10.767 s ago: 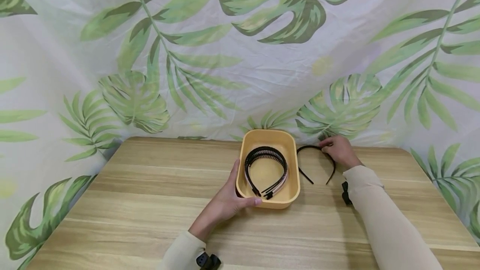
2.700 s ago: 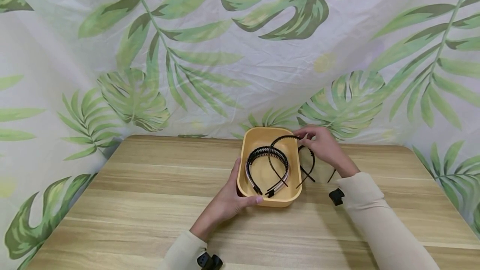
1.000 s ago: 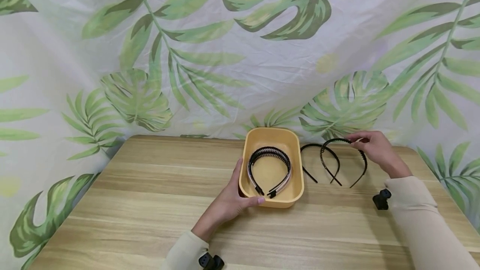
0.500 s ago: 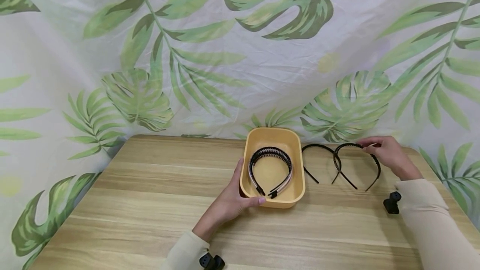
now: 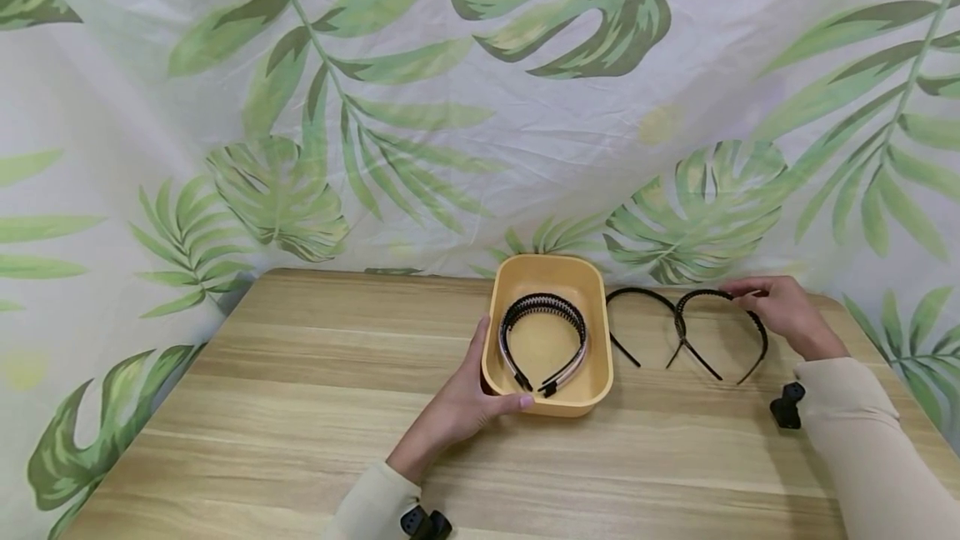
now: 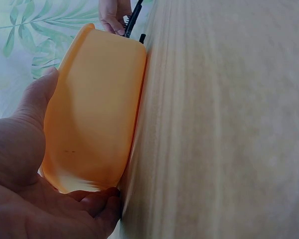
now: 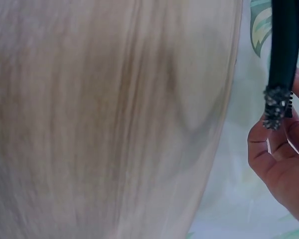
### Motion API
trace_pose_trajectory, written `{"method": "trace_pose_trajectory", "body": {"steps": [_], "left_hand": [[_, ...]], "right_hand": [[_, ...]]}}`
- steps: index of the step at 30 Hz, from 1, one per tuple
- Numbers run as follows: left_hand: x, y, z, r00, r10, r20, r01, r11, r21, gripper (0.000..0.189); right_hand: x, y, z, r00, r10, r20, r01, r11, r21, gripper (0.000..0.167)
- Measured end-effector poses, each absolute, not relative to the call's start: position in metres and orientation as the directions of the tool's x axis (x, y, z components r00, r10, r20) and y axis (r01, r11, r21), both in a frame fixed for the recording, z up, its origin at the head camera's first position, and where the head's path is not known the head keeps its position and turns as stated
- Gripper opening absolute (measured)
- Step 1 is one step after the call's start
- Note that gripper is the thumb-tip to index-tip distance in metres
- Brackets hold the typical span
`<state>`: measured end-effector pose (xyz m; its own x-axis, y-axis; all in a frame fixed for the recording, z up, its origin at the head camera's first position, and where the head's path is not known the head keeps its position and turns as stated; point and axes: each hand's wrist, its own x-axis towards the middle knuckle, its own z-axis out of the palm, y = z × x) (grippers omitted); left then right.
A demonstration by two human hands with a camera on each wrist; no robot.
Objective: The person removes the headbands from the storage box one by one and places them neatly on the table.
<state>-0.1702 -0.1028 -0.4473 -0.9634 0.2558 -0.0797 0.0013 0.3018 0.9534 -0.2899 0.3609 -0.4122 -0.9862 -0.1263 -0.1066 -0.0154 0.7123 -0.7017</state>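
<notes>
A yellow-orange box (image 5: 551, 272) stands on the table, with several headbands (image 5: 542, 302), black and pale pink, nested inside it. My left hand (image 5: 459, 402) grips its near left corner, thumb over the front rim; the left wrist view shows the box's outer wall (image 6: 94, 109) against this hand (image 6: 20, 169). To the right, my right hand (image 5: 783, 315) pinches a thin black toothed headband (image 5: 705, 292) at the top of its arc. In the right wrist view, sparkly trim shows on this headband (image 7: 284, 45). Another black headband (image 5: 637, 291) lies between it and the box, their sides overlapping.
The wood-grain table (image 5: 315, 390) runs back to a leaf-printed cloth (image 5: 420, 148) hanging behind it. Both hands are close to the table's back half. A black wrist camera (image 5: 786, 407) is strapped at the right sleeve, another (image 5: 425, 523) at the left.
My right hand has carried the toothed headband from over the box's right edge rightward and down beside the other black headband. My left hand has kept its grip on the box.
</notes>
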Motion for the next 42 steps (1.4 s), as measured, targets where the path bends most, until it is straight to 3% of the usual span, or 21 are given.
{"method": "trace_pose_trajectory", "body": {"steps": [19, 42], "left_hand": [[-0.17, -0.102, -0.446, -0.964, 0.255, -0.076, 0.004, 0.298, 0.955, 0.134], [-0.169, -0.102, -0.445, -0.961, 0.267, -0.068, 0.003, 0.257, 0.967, 0.134]], "right_hand": [[-0.294, 0.376, -0.421, -0.984, -0.082, -0.159, 0.05, 0.73, -0.682, 0.043], [-0.302, 0.378, -0.429, -0.996, -0.066, -0.064, -0.015, 0.798, -0.603, 0.035]]}}
